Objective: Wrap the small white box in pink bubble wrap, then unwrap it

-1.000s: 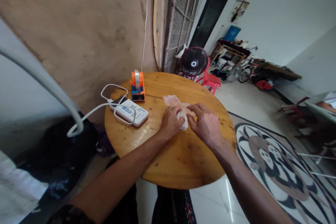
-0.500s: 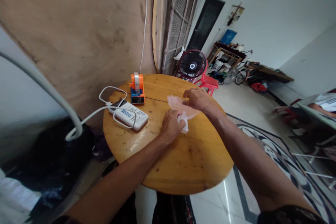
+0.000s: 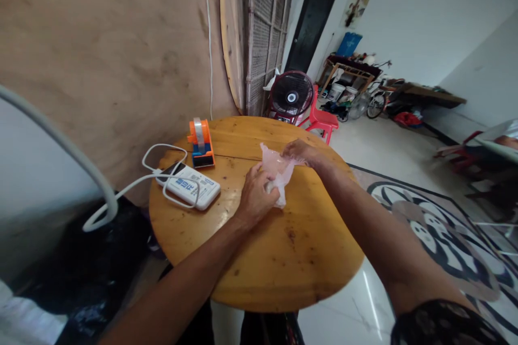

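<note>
A thin pink plastic bag (image 3: 279, 164) lies crumpled on the round wooden table (image 3: 299, 248), spread between my two hands. My left hand (image 3: 257, 192) curls over its near left part, fingers and thumb around a bunched, whitish portion. Whether anything lies inside that bunch I cannot make out. At the bag's far right edge, my right hand (image 3: 300, 151) is closed with its fingertips pinching the plastic. The bag's upper left corner stands up free of both hands.
Left on the table are a white power bank (image 3: 194, 187) with a looped white cable (image 3: 165, 178) and an orange-and-blue tape dispenser (image 3: 201, 143). Beyond the far edge stand a fan (image 3: 292, 96) and a red plastic chair (image 3: 321, 117). A panda-patterned rug (image 3: 431, 226) covers floor at right.
My right hand has come down from above the bag and now grips its edge. My left fingers have loosened and spread somewhat over the bunched plastic. The view has shifted slightly.
</note>
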The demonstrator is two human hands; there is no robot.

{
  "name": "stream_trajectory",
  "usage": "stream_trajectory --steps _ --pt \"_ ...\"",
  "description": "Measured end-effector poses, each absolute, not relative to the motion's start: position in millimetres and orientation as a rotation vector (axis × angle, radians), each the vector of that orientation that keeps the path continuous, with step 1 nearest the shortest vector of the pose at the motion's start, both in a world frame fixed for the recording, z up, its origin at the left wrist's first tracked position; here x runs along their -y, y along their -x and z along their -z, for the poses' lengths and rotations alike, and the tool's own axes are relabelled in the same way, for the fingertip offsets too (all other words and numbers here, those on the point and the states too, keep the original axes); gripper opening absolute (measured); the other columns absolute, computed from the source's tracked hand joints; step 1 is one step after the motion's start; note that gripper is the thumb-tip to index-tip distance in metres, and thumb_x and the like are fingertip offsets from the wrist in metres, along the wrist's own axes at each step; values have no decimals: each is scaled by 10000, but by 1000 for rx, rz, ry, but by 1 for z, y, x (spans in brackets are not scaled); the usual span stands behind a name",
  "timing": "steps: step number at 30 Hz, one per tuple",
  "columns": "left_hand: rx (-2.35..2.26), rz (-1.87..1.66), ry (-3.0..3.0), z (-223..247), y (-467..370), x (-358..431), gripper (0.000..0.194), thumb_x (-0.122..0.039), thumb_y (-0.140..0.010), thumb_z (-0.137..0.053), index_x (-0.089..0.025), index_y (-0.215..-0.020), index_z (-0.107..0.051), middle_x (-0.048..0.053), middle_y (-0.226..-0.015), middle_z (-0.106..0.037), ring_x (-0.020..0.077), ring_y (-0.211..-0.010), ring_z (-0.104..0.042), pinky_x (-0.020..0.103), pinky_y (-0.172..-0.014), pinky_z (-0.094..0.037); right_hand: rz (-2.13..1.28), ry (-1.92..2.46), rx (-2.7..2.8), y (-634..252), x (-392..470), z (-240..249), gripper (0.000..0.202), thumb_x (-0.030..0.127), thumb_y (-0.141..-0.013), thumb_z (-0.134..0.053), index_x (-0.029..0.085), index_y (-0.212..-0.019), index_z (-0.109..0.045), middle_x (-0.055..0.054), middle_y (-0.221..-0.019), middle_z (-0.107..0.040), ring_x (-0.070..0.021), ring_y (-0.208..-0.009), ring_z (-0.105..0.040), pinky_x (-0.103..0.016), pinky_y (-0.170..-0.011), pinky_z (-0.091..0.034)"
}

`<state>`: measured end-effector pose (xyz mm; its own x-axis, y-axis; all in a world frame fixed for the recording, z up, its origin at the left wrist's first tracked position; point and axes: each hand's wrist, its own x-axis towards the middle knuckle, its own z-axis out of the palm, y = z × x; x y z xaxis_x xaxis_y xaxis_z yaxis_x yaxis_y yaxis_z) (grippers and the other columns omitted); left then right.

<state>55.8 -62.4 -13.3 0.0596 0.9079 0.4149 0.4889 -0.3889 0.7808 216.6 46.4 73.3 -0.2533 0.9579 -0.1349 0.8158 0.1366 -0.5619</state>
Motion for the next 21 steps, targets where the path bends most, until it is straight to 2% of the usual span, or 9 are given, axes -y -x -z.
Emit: stream_trajectory --steps 2,4,7,11,19,21 --pt "-1350 -1230 -1942 11 -54 61 185 -129 -712 -588 -179 -888 -612 140 -1301 -531 267 -1289 -476 434 -1089 -389 -843 1769 2129 -221 -49 -70 145 267 -870 -628 187 -962 -706 -55 -976 -707 -226 -944 -641 -317 -763 -524" --pt "-1313 -1189 -1971 10 -52 59 163 -136 -724 -576 -181 -878 -604 137 -1289 -561 251 -1277 -497 419 -1084 -395 -888 1810 2098 -225 -52 -67 57 205 -786 -678 180 -782 -730 -37 -727 -708 -223 -826 -657 -270 -651 -489" --pt "-1311 -1128 -2013 9 -51 56 148 -162 -722 -579 -181 -867 -604 142 -1360 -515 262 -1343 -436 419 -1102 -375 -972 1843 2051 -231 -58 -63 51 195 -710 -695 164 -674 -711 -23 -585 -658 -179 -665 -632 -226 -540 -440" --pt "-1312 -967 -2077 3 -48 48 146 -202 -698 -579 -181 -841 -602 143 -1443 -430 304 -1423 -311 442 -1116 -350 -1120 1859 2010 -238 -66 -54 51 171 -649 -692 146 -610 -671 0 -518 -608 -111 -527 -565 -178 -454 -390" --pt "-1143 -705 -2296 -22 -44 30 66 -246 -674 -547 -188 -700 -564 124 -1264 -597 288 -1223 -522 374 -1003 -452 -1335 1803 1946 -249 -74 -42 60 130 -609 -715 137 -616 -656 1 -580 -637 -68 -508 -552 -136 -454 -394" --pt "-1142 -704 -2326 -20 -45 28 57 -242 -675 -534 -191 -684 -557 120 -1246 -610 280 -1192 -537 358 -970 -470 -1357 1791 1929 -251 -76 -40 66 175 -634 -720 148 -660 -666 -5 -630 -659 -72 -532 -568 -139 -470 -410"
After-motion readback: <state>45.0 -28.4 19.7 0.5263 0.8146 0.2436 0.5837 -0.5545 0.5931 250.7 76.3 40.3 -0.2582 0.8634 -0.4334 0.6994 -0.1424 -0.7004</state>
